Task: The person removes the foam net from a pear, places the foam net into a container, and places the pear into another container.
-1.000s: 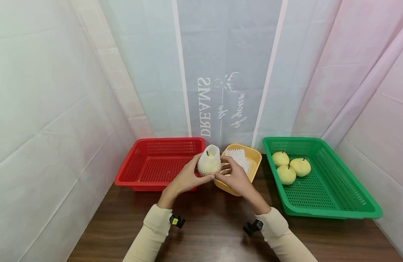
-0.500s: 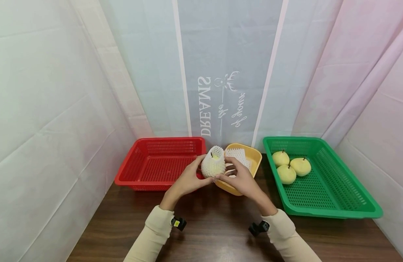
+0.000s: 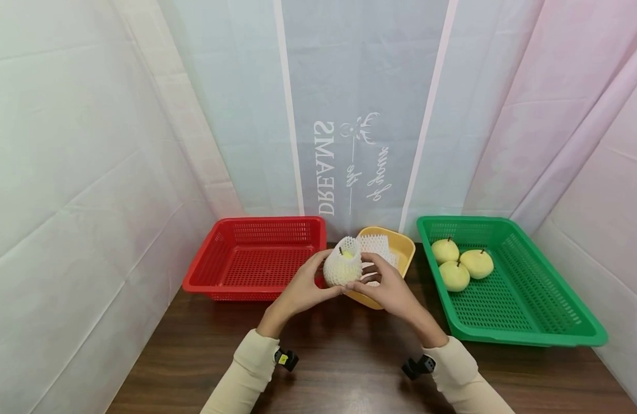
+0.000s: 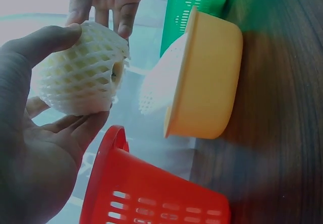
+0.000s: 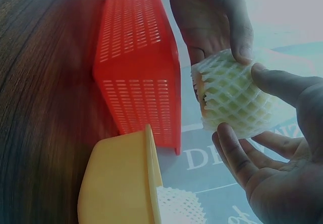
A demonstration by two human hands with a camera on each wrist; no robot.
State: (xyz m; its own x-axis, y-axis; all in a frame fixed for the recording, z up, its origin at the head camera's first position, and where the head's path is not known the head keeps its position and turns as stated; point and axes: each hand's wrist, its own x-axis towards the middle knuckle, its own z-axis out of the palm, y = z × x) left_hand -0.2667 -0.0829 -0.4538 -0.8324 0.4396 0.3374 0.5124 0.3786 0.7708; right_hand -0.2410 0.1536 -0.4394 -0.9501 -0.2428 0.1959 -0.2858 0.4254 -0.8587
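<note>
A pale yellow pear [image 3: 343, 271] sits inside a white foam net sleeve, held up at the middle of the head view. My left hand [image 3: 304, 287] grips it from the left, thumb on the near side and fingers beneath, as the left wrist view shows. From the right, my right hand [image 3: 390, 290] holds the same netted pear [image 5: 237, 95] between thumb and fingertips. The sleeve's open end rises past the pear's stem. Behind the right hand, the yellow bin [image 3: 405, 247] contains more white foam nets [image 3: 375, 246].
A red basket [image 3: 194, 282] stands at the left; the part I see inside holds nothing. On the right, a green basket [image 3: 556, 287] carries three bare pears [image 3: 476, 264] in its far left corner. Dark wooden table [image 3: 344, 368] lies beneath, with cloth walls around.
Both hands have drifted slightly right and nearer to me with the netted pear. Its sleeve opening now tilts a little more. The baskets and bare pears have stayed put.
</note>
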